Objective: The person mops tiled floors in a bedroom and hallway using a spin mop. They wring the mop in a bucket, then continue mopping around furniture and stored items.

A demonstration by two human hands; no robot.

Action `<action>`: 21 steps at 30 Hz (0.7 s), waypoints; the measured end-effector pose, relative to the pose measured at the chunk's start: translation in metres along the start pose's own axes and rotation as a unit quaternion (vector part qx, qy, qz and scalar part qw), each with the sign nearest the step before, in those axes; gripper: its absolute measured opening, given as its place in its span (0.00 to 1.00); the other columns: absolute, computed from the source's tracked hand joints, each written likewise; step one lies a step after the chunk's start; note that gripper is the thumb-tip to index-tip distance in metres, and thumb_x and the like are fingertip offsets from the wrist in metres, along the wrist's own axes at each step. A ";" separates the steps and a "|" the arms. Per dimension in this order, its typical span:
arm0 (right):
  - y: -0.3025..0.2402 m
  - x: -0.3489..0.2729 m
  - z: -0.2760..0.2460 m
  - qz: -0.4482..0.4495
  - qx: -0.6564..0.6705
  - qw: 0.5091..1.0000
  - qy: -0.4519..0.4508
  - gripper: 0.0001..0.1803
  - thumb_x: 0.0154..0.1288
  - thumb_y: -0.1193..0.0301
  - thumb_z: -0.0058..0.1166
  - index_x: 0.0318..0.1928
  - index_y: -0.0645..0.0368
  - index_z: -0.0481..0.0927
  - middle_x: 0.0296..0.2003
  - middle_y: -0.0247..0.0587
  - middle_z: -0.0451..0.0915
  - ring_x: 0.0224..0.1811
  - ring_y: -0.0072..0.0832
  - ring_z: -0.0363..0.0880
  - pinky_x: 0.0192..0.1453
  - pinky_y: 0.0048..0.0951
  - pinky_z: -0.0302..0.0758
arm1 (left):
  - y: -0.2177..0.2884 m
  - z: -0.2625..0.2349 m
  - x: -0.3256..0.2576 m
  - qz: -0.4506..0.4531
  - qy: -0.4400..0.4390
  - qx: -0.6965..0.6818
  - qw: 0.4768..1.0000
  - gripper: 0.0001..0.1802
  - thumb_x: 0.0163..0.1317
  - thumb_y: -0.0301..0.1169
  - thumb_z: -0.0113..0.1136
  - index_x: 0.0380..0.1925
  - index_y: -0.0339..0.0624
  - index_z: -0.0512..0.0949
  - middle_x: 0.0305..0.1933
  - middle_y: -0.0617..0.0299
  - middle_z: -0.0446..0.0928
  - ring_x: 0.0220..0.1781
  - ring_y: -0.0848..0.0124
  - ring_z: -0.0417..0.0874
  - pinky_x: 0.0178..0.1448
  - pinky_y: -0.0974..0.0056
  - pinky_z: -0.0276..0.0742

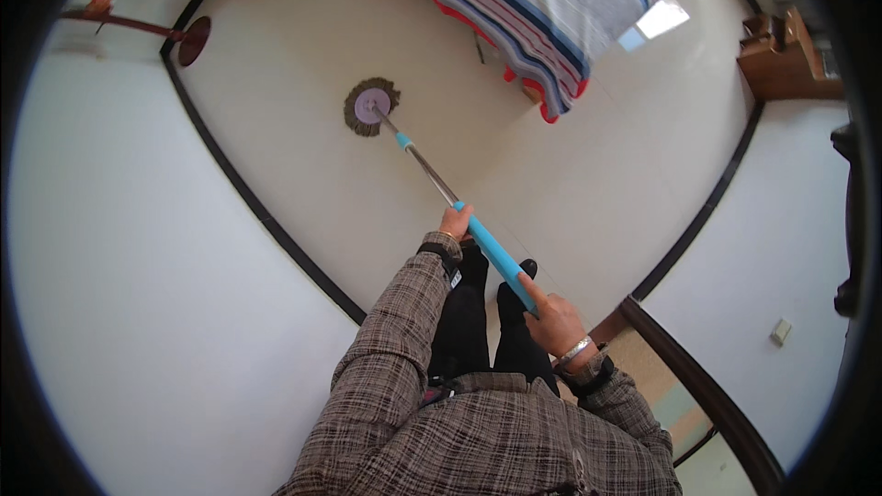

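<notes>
Two hands hold one long mop (432,174). The mop has a round grey head (371,107) with a pale purple disc in the middle, a shiny metal pole and a blue grip. The round head lies flat on the pale floor (303,46), a little way from the bed (542,0). The pole slants from the head back toward the person. The left hand (455,220) is wrapped around the pole where the blue grip begins, its fingers clenched on it. The right hand (554,317) grasps the near end of the blue grip, fingers clenched too, with a silver bracelet at the wrist. Both arms wear checked brown sleeves. The bed has a striped blue, grey and red cover that hangs down near the mop head. A dark strip runs along the bottom of the white wall (138,266), on the far side of the mop from the bed.
</notes>
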State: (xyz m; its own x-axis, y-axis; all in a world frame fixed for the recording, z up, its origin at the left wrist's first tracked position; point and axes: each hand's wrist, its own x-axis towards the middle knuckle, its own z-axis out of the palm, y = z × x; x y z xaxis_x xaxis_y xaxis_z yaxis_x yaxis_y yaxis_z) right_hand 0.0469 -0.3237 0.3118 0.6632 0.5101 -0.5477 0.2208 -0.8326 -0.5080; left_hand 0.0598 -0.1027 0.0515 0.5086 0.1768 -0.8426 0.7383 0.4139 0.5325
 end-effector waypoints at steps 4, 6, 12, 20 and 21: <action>0.007 -0.024 0.006 0.035 0.051 0.998 0.006 0.40 0.54 0.73 0.55 0.68 0.46 0.57 0.24 0.55 0.76 0.27 0.51 0.77 0.33 0.48 0.74 | -0.003 0.025 0.006 -0.004 -0.052 0.077 0.996 0.14 0.59 0.40 0.56 0.26 0.40 0.69 0.22 0.63 0.70 0.20 0.69 0.77 0.22 0.60 0.78; 0.015 -0.043 0.009 0.036 0.088 0.995 0.010 0.40 0.54 0.73 0.55 0.68 0.47 0.56 0.24 0.55 0.76 0.27 0.51 0.77 0.33 0.48 0.74 | -0.015 0.037 -0.003 -0.014 -0.051 0.098 0.994 0.14 0.59 0.39 0.56 0.27 0.39 0.69 0.23 0.62 0.70 0.21 0.67 0.78 0.23 0.59 0.78; 0.068 -0.120 0.041 0.044 0.137 0.990 0.007 0.40 0.54 0.73 0.55 0.68 0.46 0.56 0.26 0.56 0.76 0.30 0.52 0.77 0.35 0.48 0.74 | -0.084 0.080 -0.054 -0.075 -0.022 0.210 0.975 0.36 0.60 0.46 0.54 0.55 0.24 0.60 0.38 0.48 0.74 0.28 0.61 0.80 0.22 0.60 0.81; 0.164 -0.343 0.120 0.153 0.106 0.982 0.003 0.38 0.53 0.76 0.56 0.65 0.41 0.62 0.30 0.54 0.77 0.32 0.50 0.77 0.36 0.48 0.74 | -0.287 0.171 -0.184 -0.137 -0.080 0.189 0.969 0.21 0.61 0.41 0.53 0.41 0.31 0.66 0.31 0.52 0.70 0.29 0.57 0.81 0.25 0.53 0.84; 0.174 -0.379 0.127 0.162 0.118 0.980 0.015 0.37 0.53 0.76 0.56 0.65 0.41 0.63 0.31 0.54 0.77 0.33 0.50 0.77 0.37 0.47 0.74 | -0.317 0.184 -0.200 -0.175 -0.105 0.161 0.966 0.22 0.62 0.42 0.53 0.40 0.30 0.66 0.29 0.52 0.69 0.31 0.55 0.80 0.26 0.53 0.84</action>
State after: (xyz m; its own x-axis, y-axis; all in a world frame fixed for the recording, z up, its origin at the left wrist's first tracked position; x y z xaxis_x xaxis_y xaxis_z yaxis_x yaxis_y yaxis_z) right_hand -0.2566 -0.6345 0.3465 0.6930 0.2185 -0.6870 -0.1737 -0.8743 -0.4533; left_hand -0.1947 -0.4339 0.0658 0.2558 -0.1229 -0.9589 0.9637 0.1105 0.2429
